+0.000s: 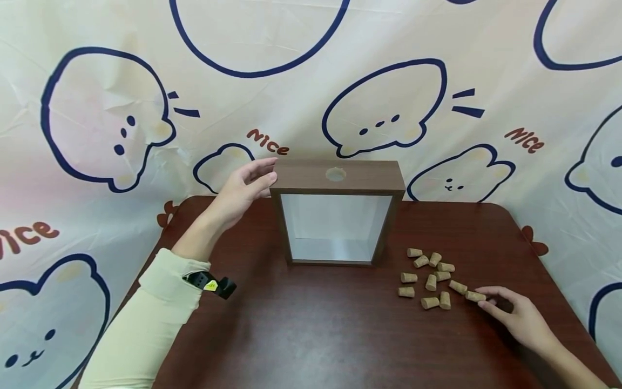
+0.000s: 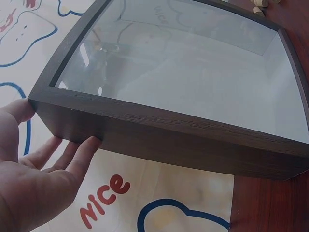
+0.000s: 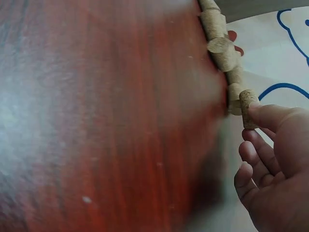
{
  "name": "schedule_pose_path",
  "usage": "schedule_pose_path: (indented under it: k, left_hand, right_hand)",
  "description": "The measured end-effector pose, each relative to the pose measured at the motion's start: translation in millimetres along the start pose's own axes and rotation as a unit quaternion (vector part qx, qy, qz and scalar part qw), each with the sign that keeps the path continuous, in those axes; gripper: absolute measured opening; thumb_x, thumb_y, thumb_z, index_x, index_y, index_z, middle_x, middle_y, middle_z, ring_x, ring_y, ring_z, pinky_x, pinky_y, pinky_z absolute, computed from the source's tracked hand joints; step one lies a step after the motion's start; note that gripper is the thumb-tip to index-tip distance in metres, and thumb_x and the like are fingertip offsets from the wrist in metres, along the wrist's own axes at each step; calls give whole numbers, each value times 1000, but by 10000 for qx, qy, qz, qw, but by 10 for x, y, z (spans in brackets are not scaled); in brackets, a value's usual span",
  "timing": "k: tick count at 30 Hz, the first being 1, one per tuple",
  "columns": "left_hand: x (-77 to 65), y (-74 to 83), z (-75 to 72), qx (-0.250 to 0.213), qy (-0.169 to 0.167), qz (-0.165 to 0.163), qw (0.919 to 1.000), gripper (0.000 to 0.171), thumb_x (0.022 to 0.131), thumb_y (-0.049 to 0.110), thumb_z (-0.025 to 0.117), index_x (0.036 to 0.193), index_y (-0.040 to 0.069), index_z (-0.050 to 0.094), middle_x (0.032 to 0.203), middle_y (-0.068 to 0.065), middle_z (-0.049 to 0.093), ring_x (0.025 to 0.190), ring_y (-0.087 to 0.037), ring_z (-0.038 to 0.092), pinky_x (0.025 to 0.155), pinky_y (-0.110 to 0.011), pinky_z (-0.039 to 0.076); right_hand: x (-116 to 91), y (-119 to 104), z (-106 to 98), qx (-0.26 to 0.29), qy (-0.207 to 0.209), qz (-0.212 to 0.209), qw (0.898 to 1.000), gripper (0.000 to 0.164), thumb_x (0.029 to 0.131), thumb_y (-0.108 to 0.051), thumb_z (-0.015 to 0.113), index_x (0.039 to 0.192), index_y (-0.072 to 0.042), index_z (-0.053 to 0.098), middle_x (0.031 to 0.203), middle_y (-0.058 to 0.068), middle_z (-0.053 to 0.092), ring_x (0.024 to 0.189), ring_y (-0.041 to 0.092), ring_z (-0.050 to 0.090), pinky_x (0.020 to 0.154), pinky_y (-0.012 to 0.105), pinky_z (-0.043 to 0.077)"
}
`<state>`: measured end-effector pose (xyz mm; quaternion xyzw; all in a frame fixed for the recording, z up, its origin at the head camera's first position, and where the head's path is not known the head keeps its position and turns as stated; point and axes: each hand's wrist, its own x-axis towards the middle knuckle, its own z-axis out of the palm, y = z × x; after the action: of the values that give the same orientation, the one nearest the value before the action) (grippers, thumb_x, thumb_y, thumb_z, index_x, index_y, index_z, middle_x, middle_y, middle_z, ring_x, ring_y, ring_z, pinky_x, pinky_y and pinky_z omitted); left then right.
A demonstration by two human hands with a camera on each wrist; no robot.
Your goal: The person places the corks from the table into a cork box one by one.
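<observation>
A shallow wooden box frame (image 1: 340,181) with a clear front panel (image 1: 337,227) stands upright on the table, a round hole (image 1: 336,174) in its top. My left hand (image 1: 243,186) holds its upper left corner; in the left wrist view the thumb is at the corner and the fingertips (image 2: 91,142) touch the side. On the right, my right hand (image 1: 522,319) pinches a cork stopper (image 3: 247,108) between thumb and fingers. That cork is low, close beside a loose cork stopper (image 1: 458,287). Several more cork stoppers (image 1: 431,282) lie scattered to the right of the box.
The dark red-brown table (image 1: 311,329) runs back to a cloth backdrop (image 1: 301,119) printed with cartoon bears, which also hangs along both sides. A black strap (image 1: 209,283) is around the left wrist over a pale sleeve (image 1: 146,324).
</observation>
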<state>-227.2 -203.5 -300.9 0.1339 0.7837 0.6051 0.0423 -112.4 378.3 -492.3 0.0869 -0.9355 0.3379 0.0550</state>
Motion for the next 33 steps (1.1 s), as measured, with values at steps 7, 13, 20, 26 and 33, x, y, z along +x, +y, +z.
schedule_pose_path:
  k: [7,13,20,26,33]
  left_hand:
    - [-12,7,5,-51,-7,-40,10000,57,106,29,56,157,10,38,156,-13,40,138,-29,43,112,-46,40]
    - [-6,14,12,-81,-51,-64,9999,58,106,29,56,157,9,38,156,-12,40,139,-28,42,113,-46,39]
    - [2,21,11,-120,-62,-64,9999,58,106,28,56,157,9,37,156,-13,39,140,-29,41,113,-46,38]
    - [2,24,11,-138,-45,-74,9999,59,105,30,57,157,9,37,155,-12,40,139,-28,42,113,-46,39]
    - [10,14,6,-83,-76,-74,9999,59,105,30,57,157,9,37,157,-13,38,141,-29,40,114,-47,38]
  right_hand:
    - [100,-136,-165,45,73,-12,10000,25,96,-17,73,119,-9,71,102,-16,68,87,-7,58,68,14,46]
    - [216,-316,-319,22,207,-197,9996,25,96,-17,73,120,-10,72,103,-23,68,95,-16,52,71,12,43]
    - [421,-565,-525,77,382,-412,9984,25,96,-15,73,120,-10,72,105,-27,66,98,-14,51,76,12,36]
    - [592,-751,-714,111,555,-677,9961,26,94,-9,73,120,-9,72,106,-30,63,96,-8,52,74,15,37]
    - [783,-1080,-827,214,714,-1016,9920,27,92,-2,74,118,-10,73,102,-23,66,80,1,55,64,17,40]
